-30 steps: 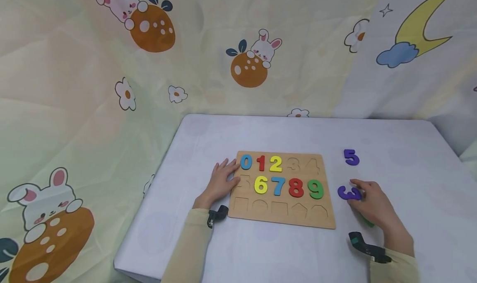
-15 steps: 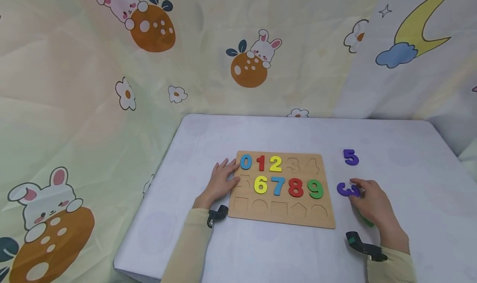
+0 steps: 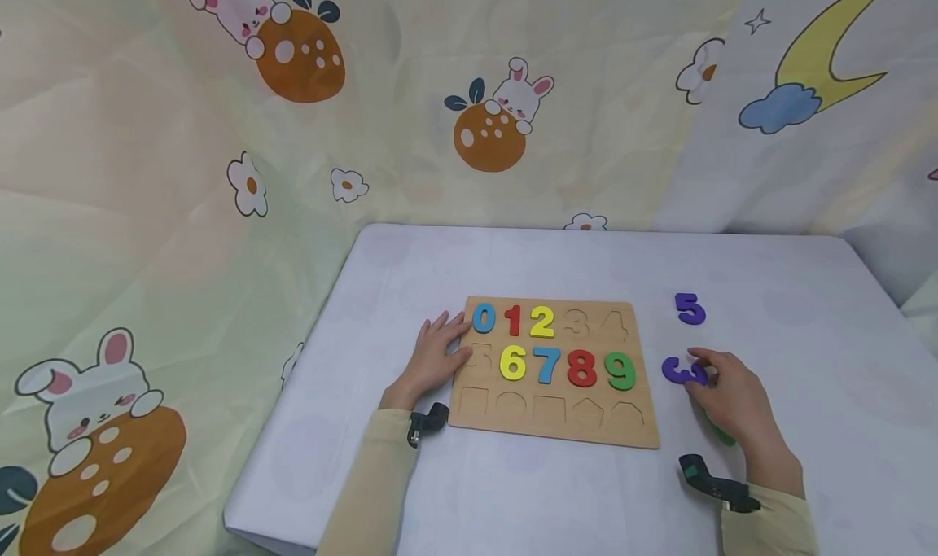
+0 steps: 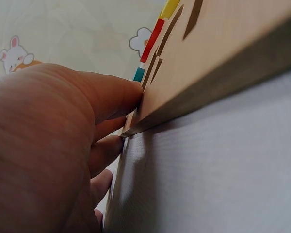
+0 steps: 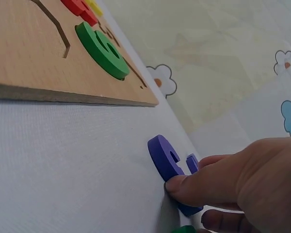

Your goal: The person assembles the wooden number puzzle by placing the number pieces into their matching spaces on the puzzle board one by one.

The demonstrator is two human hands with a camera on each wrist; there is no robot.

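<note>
My right hand [image 3: 733,397] pinches a purple number 3 [image 3: 676,370], turned on its side, between thumb and fingers to the right of the board. The right wrist view shows the thumb against the edge of this 3 [image 5: 161,154], close over the table. A wooden number puzzle board [image 3: 557,438] lies flat in the middle. On its left edge rests my left hand [image 3: 434,356], fingers extended and thumb on top. In the board sit 0, 1, 2, 6, 7, 8 and 9; the 3, 4 and 5 outlines and the bottom row of shapes are bare.
A purple number 5 [image 3: 690,308] lies on the table beyond the right hand. Part of a green piece [image 3: 724,436] shows beneath that hand, mostly hidden. The white-covered table [image 3: 513,499] ends at a patterned cloth backdrop [image 3: 410,92].
My right hand has shifted very slightly left, with the purple 3 in its pinch. The left hand and the board stay where they were.
</note>
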